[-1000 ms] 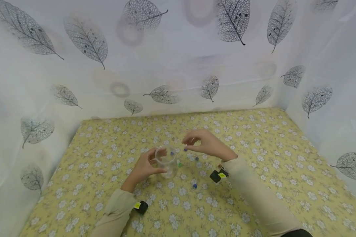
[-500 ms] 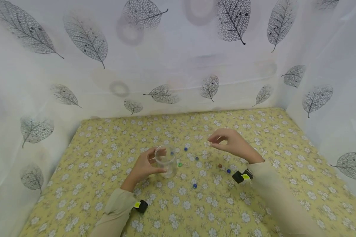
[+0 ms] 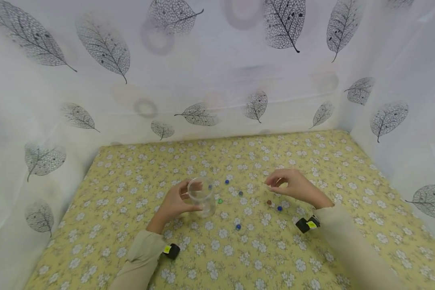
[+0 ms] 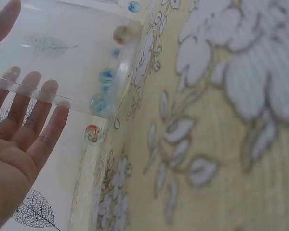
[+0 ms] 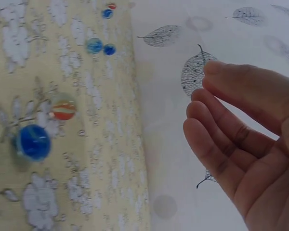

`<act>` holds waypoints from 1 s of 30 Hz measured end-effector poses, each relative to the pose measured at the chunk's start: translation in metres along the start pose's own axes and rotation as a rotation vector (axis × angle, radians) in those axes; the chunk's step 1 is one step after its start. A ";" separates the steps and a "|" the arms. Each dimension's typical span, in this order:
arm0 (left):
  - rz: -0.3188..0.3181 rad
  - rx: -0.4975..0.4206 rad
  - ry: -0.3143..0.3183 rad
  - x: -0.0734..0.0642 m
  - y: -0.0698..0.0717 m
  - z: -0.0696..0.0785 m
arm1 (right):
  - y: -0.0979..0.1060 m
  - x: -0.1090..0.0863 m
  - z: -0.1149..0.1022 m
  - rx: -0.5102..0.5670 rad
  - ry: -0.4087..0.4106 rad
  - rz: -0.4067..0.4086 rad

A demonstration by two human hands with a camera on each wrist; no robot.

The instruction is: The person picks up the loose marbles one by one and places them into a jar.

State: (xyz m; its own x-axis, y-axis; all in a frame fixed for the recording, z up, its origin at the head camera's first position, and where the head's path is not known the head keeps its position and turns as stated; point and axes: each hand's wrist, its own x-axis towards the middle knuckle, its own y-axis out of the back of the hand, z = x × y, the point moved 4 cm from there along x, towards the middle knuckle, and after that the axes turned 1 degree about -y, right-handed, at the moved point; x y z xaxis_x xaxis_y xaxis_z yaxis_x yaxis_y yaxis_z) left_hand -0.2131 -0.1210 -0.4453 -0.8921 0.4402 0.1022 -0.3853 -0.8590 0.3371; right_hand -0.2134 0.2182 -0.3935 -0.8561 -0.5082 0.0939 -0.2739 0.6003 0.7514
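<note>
My left hand [image 3: 175, 201] grips a clear plastic cup [image 3: 209, 206] that stands upright on the flowered cloth, thumb on the near side and fingers round the far side. Several glass marbles show through the cup's wall near its base in the left wrist view. My right hand [image 3: 293, 185] hovers over the cloth with bent fingers, thumb close to the fingertips and nothing seen between them. Nearest to it lie an orange-striped marble [image 5: 63, 107] and a blue marble [image 5: 33, 143], side by side.
On the yellow flowered cloth [image 3: 130, 241], loose marbles lie right of the cup: a green marble [image 3: 220, 201], a dark marble [image 3: 241, 193], a blue marble [image 3: 227, 182] and a nearer blue marble [image 3: 238, 227]. White leaf-patterned sheeting [image 3: 221, 72] walls the back and sides.
My right hand has moved right, away from the blue marble near the cup, then slightly nearer to me, above the orange-striped and blue marbles. My left hand and the cup stay put.
</note>
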 end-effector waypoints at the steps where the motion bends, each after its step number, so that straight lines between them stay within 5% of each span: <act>1: 0.001 0.003 0.003 0.000 0.001 0.000 | -0.002 -0.001 0.002 0.006 -0.001 -0.018; 16: -0.002 0.067 0.053 -0.005 0.008 0.002 | -0.019 -0.005 0.015 -0.023 -0.001 -0.163; 30: -0.004 0.046 0.029 -0.006 0.007 0.005 | -0.024 -0.006 0.023 0.037 -0.024 -0.222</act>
State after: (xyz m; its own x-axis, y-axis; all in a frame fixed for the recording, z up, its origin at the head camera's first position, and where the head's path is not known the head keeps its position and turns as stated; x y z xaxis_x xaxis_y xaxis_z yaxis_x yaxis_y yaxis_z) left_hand -0.2098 -0.1286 -0.4390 -0.8972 0.4356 0.0733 -0.3786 -0.8438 0.3803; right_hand -0.2120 0.2210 -0.4278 -0.7830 -0.6159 -0.0871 -0.4723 0.4975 0.7277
